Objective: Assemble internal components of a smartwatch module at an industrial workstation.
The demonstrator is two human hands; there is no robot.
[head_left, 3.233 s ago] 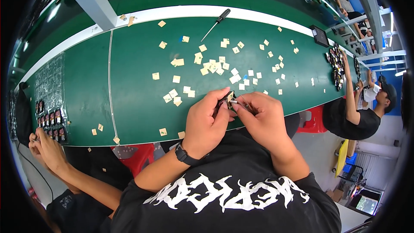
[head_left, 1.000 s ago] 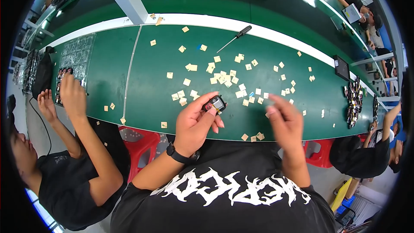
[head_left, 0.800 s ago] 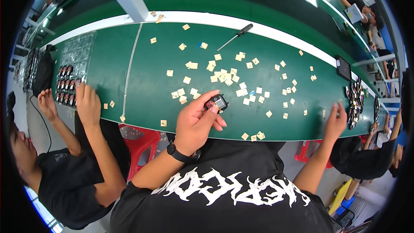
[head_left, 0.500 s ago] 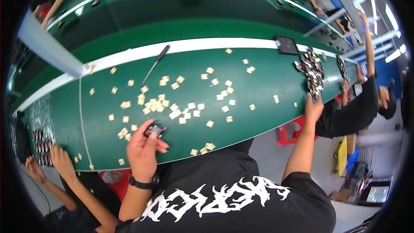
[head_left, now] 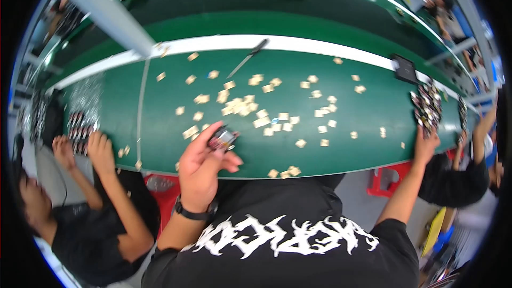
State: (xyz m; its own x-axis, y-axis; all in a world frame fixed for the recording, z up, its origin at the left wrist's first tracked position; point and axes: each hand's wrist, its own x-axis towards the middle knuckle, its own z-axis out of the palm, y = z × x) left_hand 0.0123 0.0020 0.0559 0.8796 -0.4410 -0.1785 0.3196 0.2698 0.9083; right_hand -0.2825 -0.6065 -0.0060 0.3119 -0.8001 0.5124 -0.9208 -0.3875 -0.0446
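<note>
My left hand (head_left: 205, 168), with a dark band at its wrist, grips a small dark device (head_left: 223, 138) with a silvery face between thumb and fingers. It is held above the near side of the green table (head_left: 368, 117). Off to the right, my right hand (head_left: 428, 143) touches the near end of a heap of small dark and shiny parts (head_left: 428, 104). Its fingertips are partly lost among the parts, so whether it grips one is unclear. Beyond the left hand, many small beige squares (head_left: 240, 106) lie scattered, thickest in the middle.
A black-handled screwdriver-like tool (head_left: 258, 47) lies by the white far rail. A black tray (head_left: 404, 68) sits at the far right. At the left, a co-worker's hands (head_left: 100, 152) are beside rows of dark devices (head_left: 80, 128). Red stools (head_left: 381, 181) stand below the table's near edge.
The view has swung to the left, so the table and both hands appear farther right. The left hand still holds the device, and the right hand stays at the heap.
</note>
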